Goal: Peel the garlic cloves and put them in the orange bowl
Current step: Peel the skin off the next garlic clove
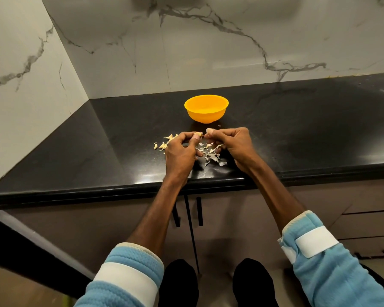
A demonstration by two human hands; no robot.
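Observation:
The orange bowl [206, 109] stands on the black countertop [297, 129], just beyond my hands. My left hand [181, 149] pinches a small garlic clove [198, 134] between thumb and fingertips. My right hand [232, 144] meets it from the right, its fingertips pinching at the clove's skin. Several unpeeled cloves [164, 144] lie in a loose pile left of my left hand. Papery peel scraps [211, 155] are scattered under and between my hands. The bowl's inside shows no clear contents from here.
The counter's front edge [120, 191] runs under my wrists. Marble-patterned walls [186, 52] close the back and the left corner. Cabinet doors with dark handles [199, 211] sit below. The counter stretches bare to the right.

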